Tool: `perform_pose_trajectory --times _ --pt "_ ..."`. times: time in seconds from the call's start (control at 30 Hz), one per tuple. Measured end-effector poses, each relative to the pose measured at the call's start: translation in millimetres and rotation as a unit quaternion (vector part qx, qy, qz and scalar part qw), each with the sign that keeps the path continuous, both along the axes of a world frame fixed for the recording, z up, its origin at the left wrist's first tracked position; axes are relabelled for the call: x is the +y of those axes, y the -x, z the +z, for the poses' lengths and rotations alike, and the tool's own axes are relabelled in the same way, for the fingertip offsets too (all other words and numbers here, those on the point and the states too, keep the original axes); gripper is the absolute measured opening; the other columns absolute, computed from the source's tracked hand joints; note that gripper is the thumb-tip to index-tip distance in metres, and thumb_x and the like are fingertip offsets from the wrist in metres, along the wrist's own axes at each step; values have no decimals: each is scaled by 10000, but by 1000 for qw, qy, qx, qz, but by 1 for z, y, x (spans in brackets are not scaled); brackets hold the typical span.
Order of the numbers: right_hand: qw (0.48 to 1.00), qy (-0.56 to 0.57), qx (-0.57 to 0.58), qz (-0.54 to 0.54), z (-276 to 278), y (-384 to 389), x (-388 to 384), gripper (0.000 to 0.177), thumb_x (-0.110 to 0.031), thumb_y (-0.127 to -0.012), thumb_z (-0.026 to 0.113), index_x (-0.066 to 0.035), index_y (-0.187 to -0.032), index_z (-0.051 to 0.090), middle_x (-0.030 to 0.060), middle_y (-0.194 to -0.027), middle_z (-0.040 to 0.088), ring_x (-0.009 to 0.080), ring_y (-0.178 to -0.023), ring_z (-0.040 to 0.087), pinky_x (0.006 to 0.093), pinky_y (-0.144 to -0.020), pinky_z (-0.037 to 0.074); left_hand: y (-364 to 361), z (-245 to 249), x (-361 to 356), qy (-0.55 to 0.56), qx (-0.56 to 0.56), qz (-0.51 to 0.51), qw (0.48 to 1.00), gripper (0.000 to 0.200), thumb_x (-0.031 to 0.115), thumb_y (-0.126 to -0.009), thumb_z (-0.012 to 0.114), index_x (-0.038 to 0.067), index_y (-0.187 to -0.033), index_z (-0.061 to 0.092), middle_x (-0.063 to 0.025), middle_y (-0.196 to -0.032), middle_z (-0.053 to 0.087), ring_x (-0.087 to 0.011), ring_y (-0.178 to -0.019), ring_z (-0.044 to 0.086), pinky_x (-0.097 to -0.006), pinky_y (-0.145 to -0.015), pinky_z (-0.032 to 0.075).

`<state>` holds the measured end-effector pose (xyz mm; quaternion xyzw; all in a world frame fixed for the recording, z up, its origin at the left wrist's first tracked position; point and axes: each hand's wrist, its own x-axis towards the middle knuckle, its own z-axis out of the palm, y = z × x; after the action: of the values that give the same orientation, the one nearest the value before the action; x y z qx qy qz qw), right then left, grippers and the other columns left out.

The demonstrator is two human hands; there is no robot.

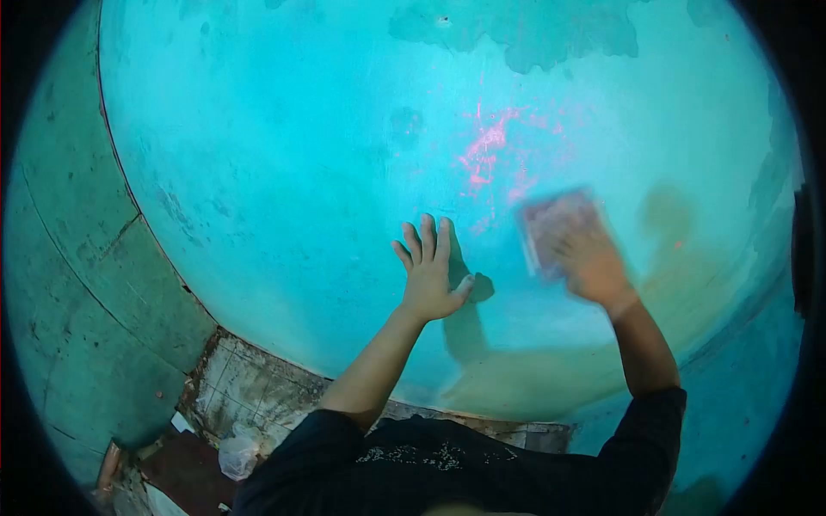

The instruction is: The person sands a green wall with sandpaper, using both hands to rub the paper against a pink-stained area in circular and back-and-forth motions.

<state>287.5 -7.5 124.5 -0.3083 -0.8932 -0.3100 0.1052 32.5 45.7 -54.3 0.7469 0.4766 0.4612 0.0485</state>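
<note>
1. In the head view, spreading the left hand [433,288] just off centre toward 5 o'clock, opening the fingers wide, holding nothing and seeming to touch the wall [284,198] with the fingertips.
2. Laying the right hand [595,265] over the pad [540,228], stretching the fingers across its face; blurring too much to tell whether gripping an edge.
3. Placing the pad toward 3 o'clock from centre, apparently flat against the wall and apart from the left hand.
4. Showing pink marks [486,155] toward 1 o'clock from centre, toward 11 from the pad.
5. Risking a slip of the pad, perhaps from relying on flat pressure alone.
6. Possibly scraping the fingertips by overrunning the pad's edge.
7. Risking a knock to the left hand by swinging the pad too far toward 8 o'clock.
8. Perhaps risking a stumble by stepping onto the plastic [238,456] near the floor [249,378], toward 7 o'clock.
</note>
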Motion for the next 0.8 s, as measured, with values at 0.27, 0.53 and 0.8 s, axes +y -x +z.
perform_pose_trajectory --times 0.27,0.53,0.8 --pt "998 12 -66 -4 -21 -2 6 544 -45 -736 610 -154 -1268 650 37 -1378 592 287 -1374 445 643 -1181 157 -5 -10 -8 45 10 -27 999 1188 436 -812 722 -3 -1551 -98 -330 -1567 -229 -537 -1387 -331 -691 -1063 -179" --pt "989 14 -141 50 -18 -18 24 555 -50 -732 633 -209 -1263 641 -17 -1487 485 309 -1466 298 671 -1158 198 1 -25 -9 -32 -79 0 996 1112 323 -772 740 48 -1575 21 -313 -1604 -100 -542 -1457 -143 -711 -1091 -82" --pt "972 -170 161 -22 12 4 20 656 34 -657 628 -185 -1275 637 -1 -1484 488 313 -1461 303 685 -1158 160 19 15 2 -77 -130 67 986 1042 269 -766 719 79 -1577 94 -293 -1616 -50 -550 -1462 -90 -750 -1071 -28"
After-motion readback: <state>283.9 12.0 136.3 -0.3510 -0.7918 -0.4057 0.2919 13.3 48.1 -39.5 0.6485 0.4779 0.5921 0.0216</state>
